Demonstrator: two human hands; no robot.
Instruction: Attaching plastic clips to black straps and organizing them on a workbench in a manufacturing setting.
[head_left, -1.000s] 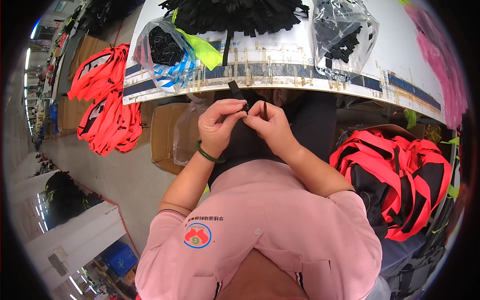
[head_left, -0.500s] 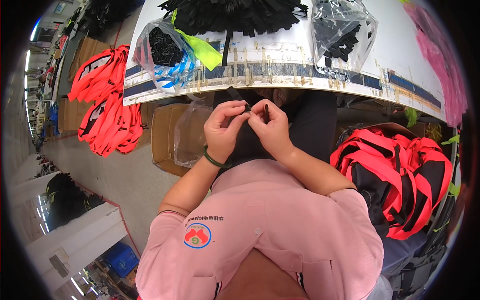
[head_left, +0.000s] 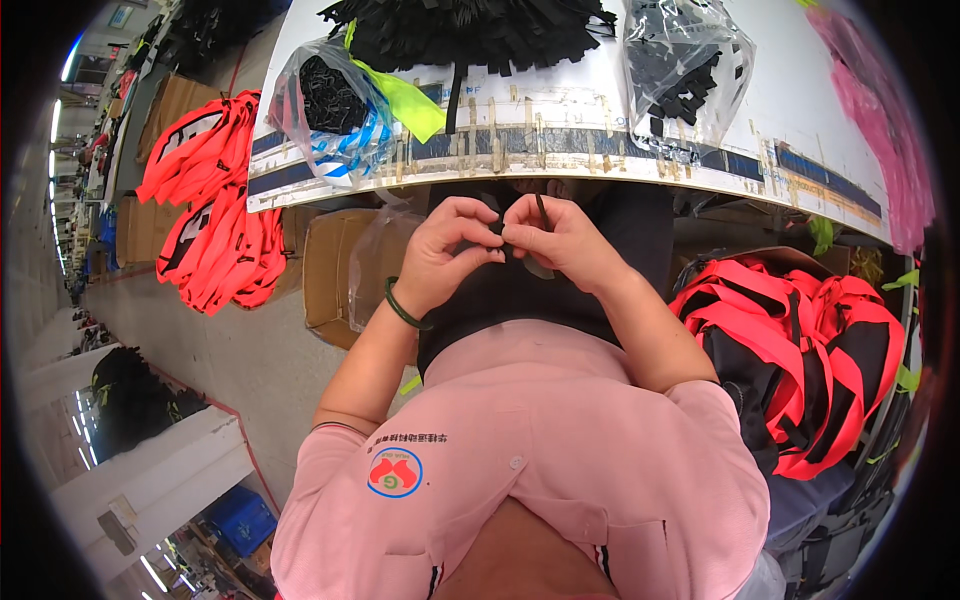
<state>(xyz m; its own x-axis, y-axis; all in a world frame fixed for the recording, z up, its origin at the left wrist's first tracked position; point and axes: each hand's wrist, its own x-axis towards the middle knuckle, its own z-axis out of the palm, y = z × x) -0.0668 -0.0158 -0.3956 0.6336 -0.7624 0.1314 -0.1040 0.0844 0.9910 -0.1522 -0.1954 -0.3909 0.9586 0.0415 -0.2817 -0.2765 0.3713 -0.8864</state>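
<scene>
Just below the table's front edge, my two hands meet over my lap. My left hand [head_left: 447, 252] pinches a small black piece [head_left: 497, 228] with thumb and fingers; its exact kind is too small to make out. My right hand [head_left: 562, 238] is closed on a narrow black strap [head_left: 543, 210], one end of which sticks up past the fingers. The right fingertips touch the black piece from the other side. On the white table [head_left: 590, 115] ahead lies a large pile of cut black straps [head_left: 470, 35], one strip hanging toward me.
A clear bag with small black parts [head_left: 333, 95] sits at the table's left, a yellow-green strip [head_left: 405, 105] beside it. Another bag of black pieces [head_left: 685, 85] lies right. Red-and-black strapped goods [head_left: 800, 350] are heaped at my right, and red bundles [head_left: 225, 230] at left near a cardboard box [head_left: 335, 265].
My hands have shifted slightly, and my left wrist has moved a little left. The strap in my right hand now stands up longer above the fingers, with its lower part showing beneath.
</scene>
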